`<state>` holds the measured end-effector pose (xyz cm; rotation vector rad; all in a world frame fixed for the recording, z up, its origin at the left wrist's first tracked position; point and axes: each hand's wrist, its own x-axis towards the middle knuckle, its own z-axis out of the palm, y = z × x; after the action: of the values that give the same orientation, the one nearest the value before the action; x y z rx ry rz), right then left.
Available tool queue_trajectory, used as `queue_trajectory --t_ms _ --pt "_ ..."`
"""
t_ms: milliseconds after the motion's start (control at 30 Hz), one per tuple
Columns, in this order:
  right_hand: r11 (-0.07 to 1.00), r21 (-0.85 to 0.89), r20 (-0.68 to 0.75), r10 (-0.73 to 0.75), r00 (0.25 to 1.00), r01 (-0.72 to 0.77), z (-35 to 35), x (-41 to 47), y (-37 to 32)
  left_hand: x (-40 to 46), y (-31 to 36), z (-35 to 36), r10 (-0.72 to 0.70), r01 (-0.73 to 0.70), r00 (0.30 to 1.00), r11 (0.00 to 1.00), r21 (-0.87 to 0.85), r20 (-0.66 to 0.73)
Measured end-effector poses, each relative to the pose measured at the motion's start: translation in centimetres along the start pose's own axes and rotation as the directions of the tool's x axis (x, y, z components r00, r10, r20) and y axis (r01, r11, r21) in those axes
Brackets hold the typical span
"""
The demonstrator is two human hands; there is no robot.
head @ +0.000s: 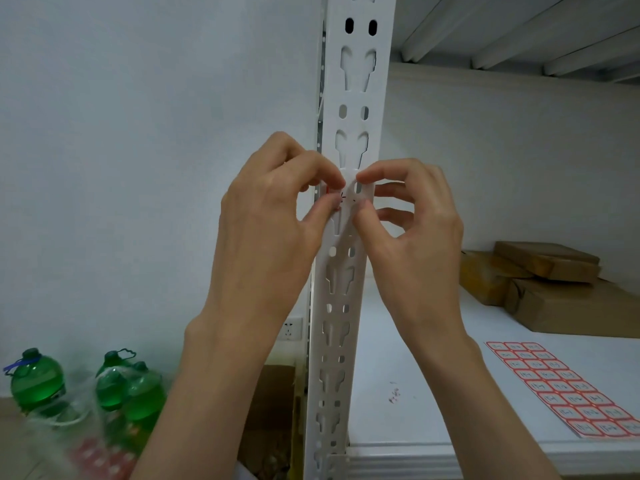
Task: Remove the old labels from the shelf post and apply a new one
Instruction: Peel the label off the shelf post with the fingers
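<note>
The left hand is raised against the white shelf post, with its thumb and forefinger drawn together on the left edge of a small label; a trace of red border and dark handwriting is seen between the fingertips. The right hand is held at the same height, its forefinger and thumb brought close together on the right side of the same spot, with the other fingers curled loosely behind the post. Whether the label is fully pressed flat cannot be told, since most of it is hidden by the fingers. A sheet of red-bordered labels is laid on the white shelf board at lower right. Brown cardboard boxes are stacked farther back. Green bottles are seen on the floor at lower left.
</note>
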<state>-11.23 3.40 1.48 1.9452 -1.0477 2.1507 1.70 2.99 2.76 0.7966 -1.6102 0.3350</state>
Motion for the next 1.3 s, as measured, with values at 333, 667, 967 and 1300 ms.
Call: queue_trajectory --t_ms 333,667,967,1300 --pt "1.000 -0.022 0.003 -0.004 1.000 0.004 0.2 -0.1 -0.1 -0.1 1.4 0.6 -0.075 0.073 0.997 0.997 0.032 0.037" --pt "1.000 -0.023 0.002 0.001 1.000 -0.001 0.2 -0.1 -0.1 -0.3 -0.2 0.8 0.016 -0.020 0.997 0.999 -0.048 -0.075" --pt "1.000 -0.018 0.011 -0.005 1.000 0.005 0.1 -0.2 -0.2 -0.3 1.0 0.9 -0.042 0.043 0.998 0.999 0.007 -0.054" --pt "0.999 -0.048 0.026 0.001 1.000 0.000 0.0 -0.4 -0.3 -1.1 1.3 2.8 -0.046 0.058 0.987 0.996 0.074 -0.155"
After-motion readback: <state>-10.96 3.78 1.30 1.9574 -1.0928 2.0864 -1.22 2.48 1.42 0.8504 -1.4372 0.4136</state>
